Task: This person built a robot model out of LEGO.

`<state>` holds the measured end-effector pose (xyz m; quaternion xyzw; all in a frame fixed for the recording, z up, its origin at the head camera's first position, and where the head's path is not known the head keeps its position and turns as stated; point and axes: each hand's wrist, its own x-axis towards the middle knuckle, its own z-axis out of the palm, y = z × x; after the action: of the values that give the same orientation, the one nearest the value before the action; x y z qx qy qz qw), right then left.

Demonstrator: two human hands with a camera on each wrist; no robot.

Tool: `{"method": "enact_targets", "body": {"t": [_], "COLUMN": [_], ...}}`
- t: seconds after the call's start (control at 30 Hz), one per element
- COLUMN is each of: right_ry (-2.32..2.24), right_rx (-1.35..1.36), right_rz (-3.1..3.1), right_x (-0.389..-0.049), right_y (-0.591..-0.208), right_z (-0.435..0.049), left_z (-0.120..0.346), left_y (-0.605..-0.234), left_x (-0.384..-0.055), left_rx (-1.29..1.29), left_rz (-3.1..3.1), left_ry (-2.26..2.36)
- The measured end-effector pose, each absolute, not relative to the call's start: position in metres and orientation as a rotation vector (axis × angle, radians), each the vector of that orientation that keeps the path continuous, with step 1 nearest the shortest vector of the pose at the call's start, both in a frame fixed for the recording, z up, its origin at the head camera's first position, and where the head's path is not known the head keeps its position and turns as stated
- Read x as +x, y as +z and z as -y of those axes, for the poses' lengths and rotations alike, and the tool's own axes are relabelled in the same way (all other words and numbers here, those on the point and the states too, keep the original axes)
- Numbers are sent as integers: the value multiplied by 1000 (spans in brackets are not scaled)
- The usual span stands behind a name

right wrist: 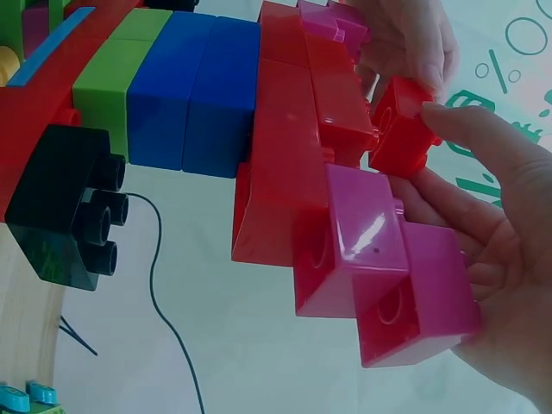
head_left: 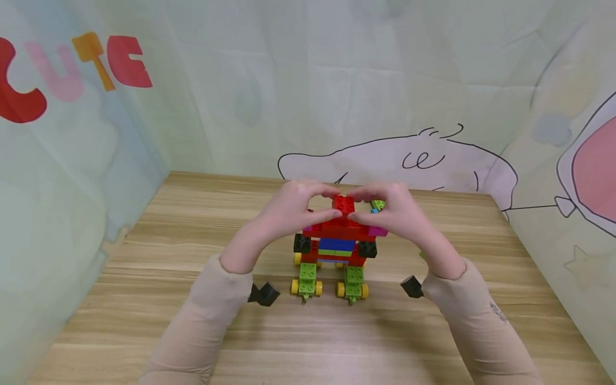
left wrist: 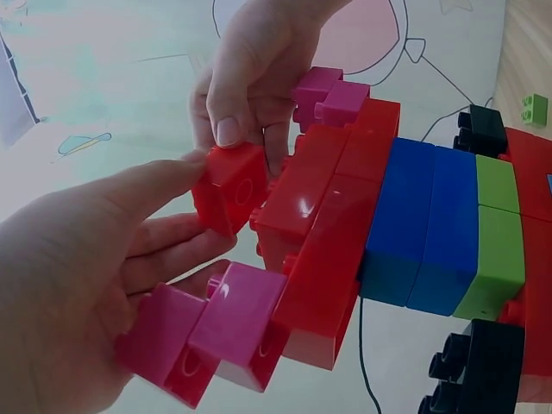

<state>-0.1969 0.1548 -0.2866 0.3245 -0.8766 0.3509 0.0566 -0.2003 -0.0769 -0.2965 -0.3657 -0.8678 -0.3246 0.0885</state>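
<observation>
A small red brick is held above a tall toy-brick build. My left hand pinches it from the left, thumb and fingers on its side. From the other side my right hand grips the same brick. In the left wrist view the red brick looks slightly tilted beside the studs of a wider red brick; whether they touch, I cannot tell. Pink bricks step outward at both ends of the red row. Blue bricks and lime bricks stack beneath.
Black bricks stick out at the build's sides. Green wheeled bases with yellow wheels stand under it on the wooden table. Behind my right hand are green and blue pieces. A printed cloth backdrop rises behind the table.
</observation>
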Motion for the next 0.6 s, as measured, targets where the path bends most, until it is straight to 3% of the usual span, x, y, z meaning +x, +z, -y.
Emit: {"method": "enact_targets", "body": {"t": [0.6], "right_ry": [994], "right_rx": [922], "right_rz": [2814], "right_x": [-197], "right_y": [-285], "right_z": [-152], "left_z": [78], "left_y": [-297], "left_x": [-202], "left_rx": [-1096], "left_rz": [2705], "left_ry": [-899]}}
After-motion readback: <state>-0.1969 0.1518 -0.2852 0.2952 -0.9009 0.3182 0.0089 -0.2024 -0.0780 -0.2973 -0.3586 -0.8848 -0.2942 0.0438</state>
